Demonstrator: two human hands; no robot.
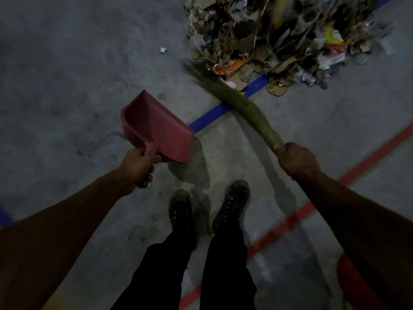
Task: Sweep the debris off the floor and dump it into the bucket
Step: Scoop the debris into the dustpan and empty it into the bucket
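Observation:
My left hand [139, 166] grips the handle of a red plastic dustpan [156, 128], held above the floor with its scoop empty. My right hand [298, 159] grips the bound end of a grass broom [234, 101]. The broom slants up and to the left, and its blurred tips reach the near left edge of a big debris pile [279, 39] of cardboard scraps, plastic and paper at the top right. A red rounded object [348, 278], possibly the bucket, shows partly under my right forearm at the lower right.
My two dark shoes [210, 209] stand on the grey concrete floor [67, 74]. A blue floor line [212, 116] runs under the broom and pile. A red floor line [290, 220] crosses behind my feet. A small white scrap [163, 50] lies left of the pile.

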